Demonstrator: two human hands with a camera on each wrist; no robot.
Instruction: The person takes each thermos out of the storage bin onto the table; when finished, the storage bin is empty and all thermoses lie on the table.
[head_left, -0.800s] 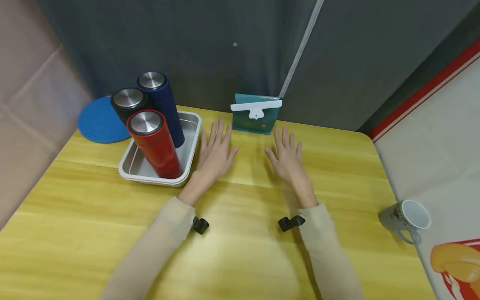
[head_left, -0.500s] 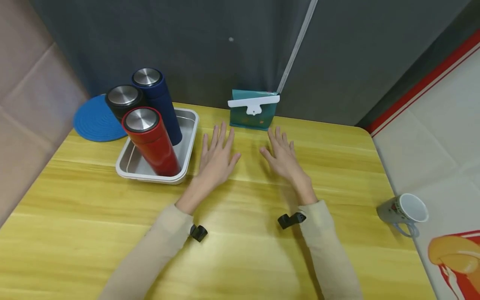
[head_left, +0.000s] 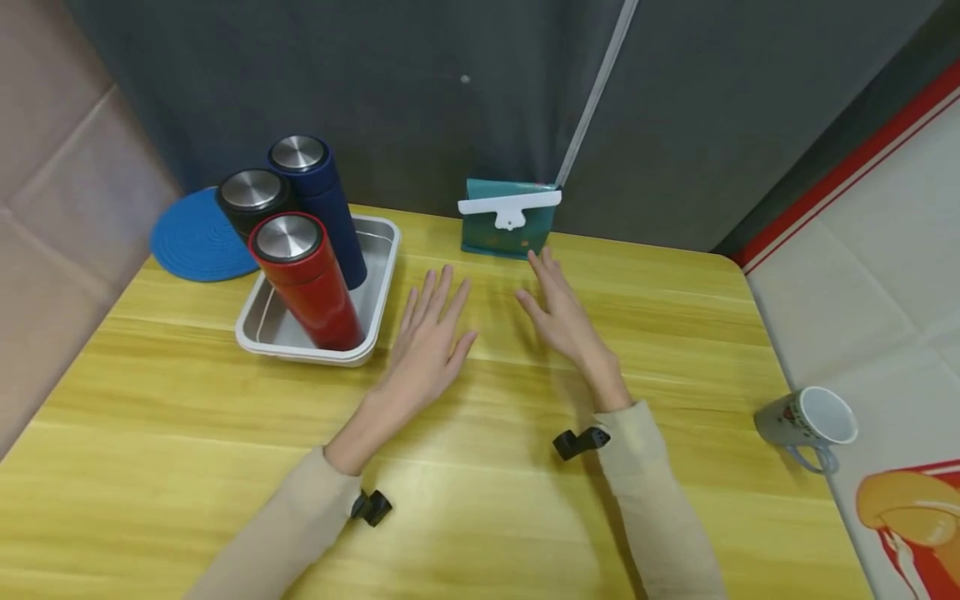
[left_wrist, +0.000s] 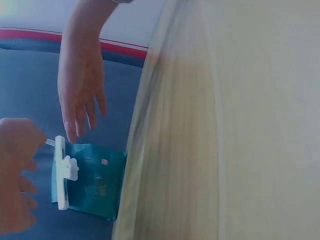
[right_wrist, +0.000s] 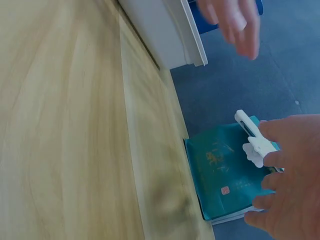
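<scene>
Just right hand [head_left: 562, 312] near teal pouch [head_left: 510, 233]

A yellow wooden table [head_left: 225, 433] with a rounded far corner stood against a dark grey fabric partition [head_left: 450, 92], crossed by a pale diagonal strip [head_left: 592, 100]. A beige padded panel [head_left: 52, 208] flanked the left side; at right lay a pale surface [head_left: 862, 275] edged by a red band [head_left: 840, 183].
</scene>
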